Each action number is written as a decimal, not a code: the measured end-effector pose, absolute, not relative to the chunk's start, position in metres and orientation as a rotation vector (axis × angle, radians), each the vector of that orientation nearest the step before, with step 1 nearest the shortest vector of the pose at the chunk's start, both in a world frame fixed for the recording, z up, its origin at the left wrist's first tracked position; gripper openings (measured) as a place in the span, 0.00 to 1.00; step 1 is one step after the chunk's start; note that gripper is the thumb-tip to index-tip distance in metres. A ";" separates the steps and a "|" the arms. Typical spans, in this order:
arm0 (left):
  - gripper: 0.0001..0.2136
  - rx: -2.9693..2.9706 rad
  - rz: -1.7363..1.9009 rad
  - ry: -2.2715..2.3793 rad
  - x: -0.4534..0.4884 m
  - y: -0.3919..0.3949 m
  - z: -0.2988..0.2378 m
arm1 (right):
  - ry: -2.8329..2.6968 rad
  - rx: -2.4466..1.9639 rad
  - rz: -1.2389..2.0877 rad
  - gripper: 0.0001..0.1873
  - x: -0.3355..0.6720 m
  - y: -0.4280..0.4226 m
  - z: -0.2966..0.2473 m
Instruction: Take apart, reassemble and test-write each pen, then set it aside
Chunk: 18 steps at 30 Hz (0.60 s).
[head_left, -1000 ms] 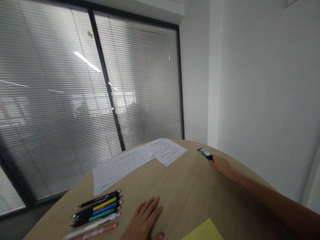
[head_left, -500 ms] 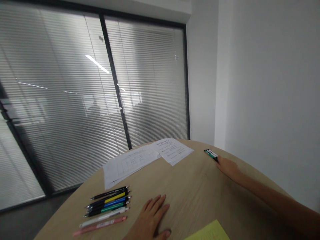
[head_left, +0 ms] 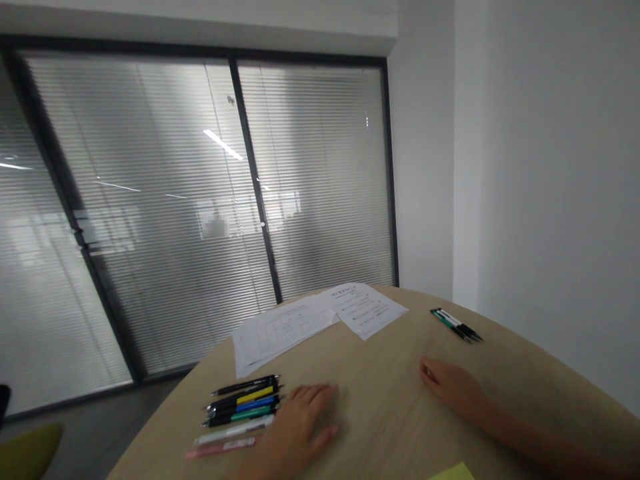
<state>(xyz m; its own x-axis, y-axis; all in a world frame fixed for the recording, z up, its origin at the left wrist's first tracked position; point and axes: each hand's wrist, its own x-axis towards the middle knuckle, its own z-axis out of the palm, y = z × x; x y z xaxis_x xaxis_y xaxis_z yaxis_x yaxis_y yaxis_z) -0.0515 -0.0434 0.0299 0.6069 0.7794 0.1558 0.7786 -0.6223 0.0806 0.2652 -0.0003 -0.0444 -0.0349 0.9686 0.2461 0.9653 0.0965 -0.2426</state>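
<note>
My left hand [head_left: 303, 427] lies palm down on the table with its fingers stretched out, beside a row of pens [head_left: 245, 410] at the left. The row holds black, yellow, blue, green, white and pink ones; the hand partly covers their right ends. On the right, a small group of pens [head_left: 455, 325], green, white and black, lies on the table. My right hand [head_left: 445, 380] is nearer to me than that group and apart from it, its fingers curled in with nothing visible in them.
Printed sheets of paper [head_left: 285, 327] lie at the far side of the round wooden table [head_left: 385, 393], overlapping another printed sheet [head_left: 370, 310]. A yellow paper [head_left: 455, 472] shows at the bottom edge. A glass partition with blinds [head_left: 170, 267] stands behind.
My right hand has let go of the pens at the right and drawn back toward me. My left hand has come closer to the row of pens. The view has shifted left.
</note>
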 end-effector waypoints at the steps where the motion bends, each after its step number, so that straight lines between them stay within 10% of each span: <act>1: 0.20 2.780 0.280 1.415 -0.058 -0.039 0.034 | -2.047 -1.904 0.005 0.10 0.265 -0.001 -0.045; 18: 0.09 2.425 0.223 1.783 -0.165 0.017 0.044 | -2.070 -1.887 -0.042 0.10 0.269 -0.002 -0.050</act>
